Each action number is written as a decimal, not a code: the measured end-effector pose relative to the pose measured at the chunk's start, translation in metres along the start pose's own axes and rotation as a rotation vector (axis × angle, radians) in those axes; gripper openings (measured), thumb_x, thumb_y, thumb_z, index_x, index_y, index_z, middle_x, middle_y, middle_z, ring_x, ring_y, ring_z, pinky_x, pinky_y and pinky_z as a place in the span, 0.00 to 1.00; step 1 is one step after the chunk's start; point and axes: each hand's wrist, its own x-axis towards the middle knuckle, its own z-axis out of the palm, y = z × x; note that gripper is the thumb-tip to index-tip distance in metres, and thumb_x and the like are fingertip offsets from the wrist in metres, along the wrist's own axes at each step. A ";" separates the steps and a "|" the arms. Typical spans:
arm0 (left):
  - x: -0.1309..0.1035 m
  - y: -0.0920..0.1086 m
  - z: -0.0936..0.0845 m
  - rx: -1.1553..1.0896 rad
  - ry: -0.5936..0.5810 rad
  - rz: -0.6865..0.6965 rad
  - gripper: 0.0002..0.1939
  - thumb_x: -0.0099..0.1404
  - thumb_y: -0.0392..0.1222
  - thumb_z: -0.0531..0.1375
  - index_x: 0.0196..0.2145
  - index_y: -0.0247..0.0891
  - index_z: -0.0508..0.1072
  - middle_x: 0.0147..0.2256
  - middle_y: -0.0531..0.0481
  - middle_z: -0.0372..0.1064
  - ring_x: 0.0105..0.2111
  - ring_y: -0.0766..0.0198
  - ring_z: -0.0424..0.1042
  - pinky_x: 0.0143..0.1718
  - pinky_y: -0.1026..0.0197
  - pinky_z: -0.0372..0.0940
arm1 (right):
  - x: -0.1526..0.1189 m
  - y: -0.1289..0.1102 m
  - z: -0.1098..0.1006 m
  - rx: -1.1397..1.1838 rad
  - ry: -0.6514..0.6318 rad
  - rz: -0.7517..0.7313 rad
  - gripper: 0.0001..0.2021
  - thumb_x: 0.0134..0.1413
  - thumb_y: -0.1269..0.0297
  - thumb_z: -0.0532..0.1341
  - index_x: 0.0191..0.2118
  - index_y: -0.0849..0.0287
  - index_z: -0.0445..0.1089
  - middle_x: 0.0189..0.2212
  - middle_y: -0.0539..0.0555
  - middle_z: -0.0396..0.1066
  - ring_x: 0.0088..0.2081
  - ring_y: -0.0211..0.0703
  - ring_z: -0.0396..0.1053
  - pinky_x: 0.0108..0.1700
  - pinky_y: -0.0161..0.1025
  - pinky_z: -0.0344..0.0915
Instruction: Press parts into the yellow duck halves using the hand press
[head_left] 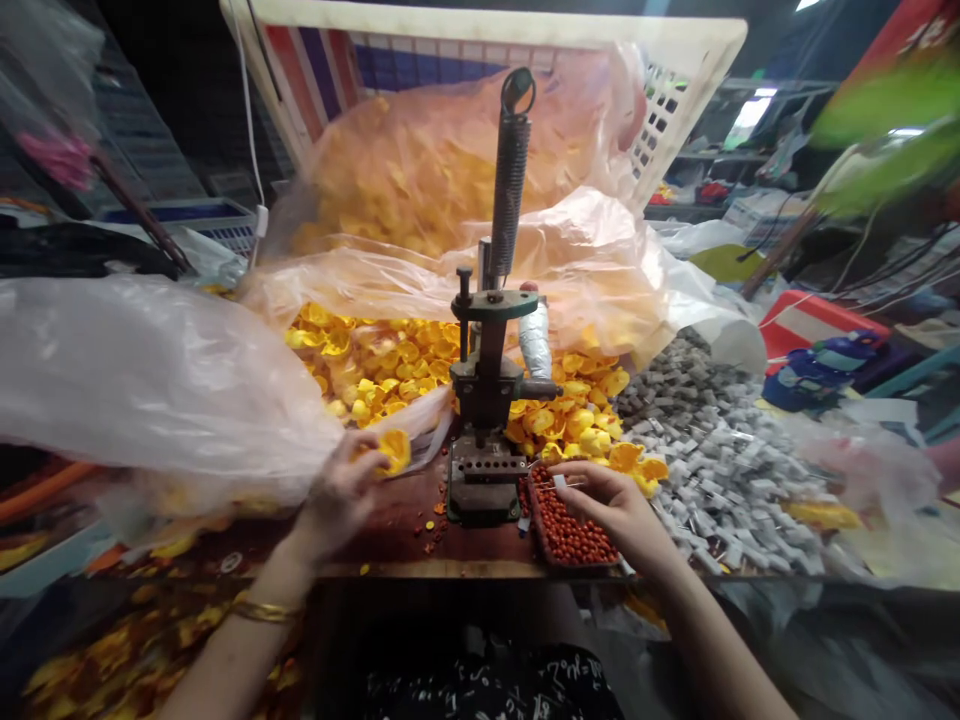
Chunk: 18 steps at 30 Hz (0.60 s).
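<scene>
Between the fingertips of my left hand is a curved yellow plastic piece, held to the left of the press. My right hand pinches a small whitish block with thin metal pins, above a tray of small red beads. Midway between my hands stands a dark hand press with a tall spring and a base block with a row of holes. A heap of yellow plastic pieces lies behind it. To the right spreads a pile of small grey-white blocks.
A white plastic crate leans at the back, with a clear bag of yellow pieces spilling out. Another plastic bag bulges on the left. At the right are a blue bottle and a red-and-white box. More yellow pieces lie below the table edge.
</scene>
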 end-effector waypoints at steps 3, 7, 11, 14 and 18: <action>-0.010 0.045 0.023 -0.131 -0.114 0.097 0.19 0.55 0.23 0.51 0.43 0.38 0.65 0.46 0.43 0.62 0.48 0.57 0.65 0.48 0.54 0.64 | -0.001 0.005 0.027 -0.116 -0.043 -0.222 0.12 0.53 0.58 0.63 0.41 0.56 0.75 0.28 0.50 0.66 0.28 0.35 0.65 0.30 0.32 0.63; -0.008 0.070 0.035 -0.216 -0.290 0.202 0.29 0.50 0.19 0.51 0.50 0.38 0.61 0.50 0.42 0.62 0.51 0.55 0.62 0.53 0.50 0.62 | 0.001 0.024 0.059 -0.392 -0.135 -0.546 0.10 0.59 0.64 0.58 0.44 0.54 0.75 0.29 0.50 0.62 0.29 0.34 0.64 0.31 0.30 0.62; 0.001 0.076 0.025 -0.278 -0.399 0.305 0.30 0.53 0.21 0.51 0.53 0.39 0.57 0.50 0.41 0.61 0.51 0.55 0.62 0.54 0.51 0.62 | 0.002 0.034 0.066 -0.752 -0.216 -0.651 0.12 0.61 0.67 0.55 0.47 0.54 0.73 0.30 0.51 0.61 0.26 0.33 0.62 0.27 0.28 0.60; 0.006 0.080 0.018 -0.260 -0.434 0.389 0.32 0.53 0.20 0.50 0.55 0.39 0.55 0.49 0.42 0.61 0.52 0.56 0.62 0.55 0.50 0.61 | -0.001 0.026 0.066 -0.868 -0.279 -0.662 0.12 0.62 0.68 0.54 0.47 0.54 0.71 0.32 0.52 0.63 0.27 0.33 0.63 0.28 0.28 0.60; 0.008 0.081 0.015 -0.264 -0.436 0.409 0.32 0.54 0.20 0.49 0.55 0.39 0.55 0.49 0.42 0.61 0.52 0.56 0.62 0.54 0.51 0.62 | -0.004 0.016 0.070 -0.898 -0.285 -0.622 0.10 0.62 0.65 0.55 0.45 0.53 0.72 0.36 0.53 0.64 0.32 0.35 0.65 0.32 0.29 0.62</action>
